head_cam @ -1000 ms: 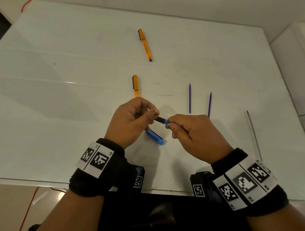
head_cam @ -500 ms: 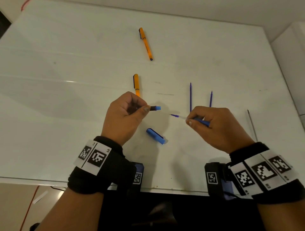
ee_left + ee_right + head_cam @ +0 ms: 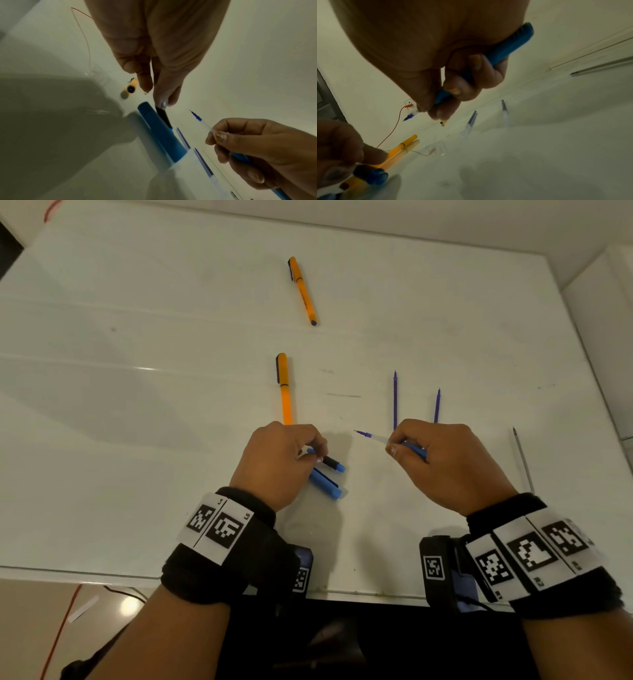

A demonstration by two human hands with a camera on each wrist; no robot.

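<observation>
My left hand (image 3: 317, 455) pinches a short black tip piece with a blue end (image 3: 334, 463), low over the white table (image 3: 137, 440). A blue pen cap (image 3: 325, 484) lies on the table right beside it. The left wrist view shows the tip piece (image 3: 163, 116) close against the cap (image 3: 161, 129). My right hand (image 3: 394, 446) grips a blue pen barrel (image 3: 416, 450). A clear refill with a purple tip (image 3: 371, 437) sticks out of the barrel towards the left. In the right wrist view my fingers curl round the barrel (image 3: 505, 50).
Two orange pens lie further out, one near (image 3: 284, 388) and one far (image 3: 303, 290). Two loose purple refills (image 3: 395, 398) (image 3: 437, 405) lie beyond my right hand. A thin grey rod (image 3: 522, 457) lies at the right. The table's front edge (image 3: 102, 571) is near my wrists.
The hands pulled apart and the tip piece came off the barrel, baring the refill. My left hand then lowered the tip piece beside the blue cap. The right hand moved right.
</observation>
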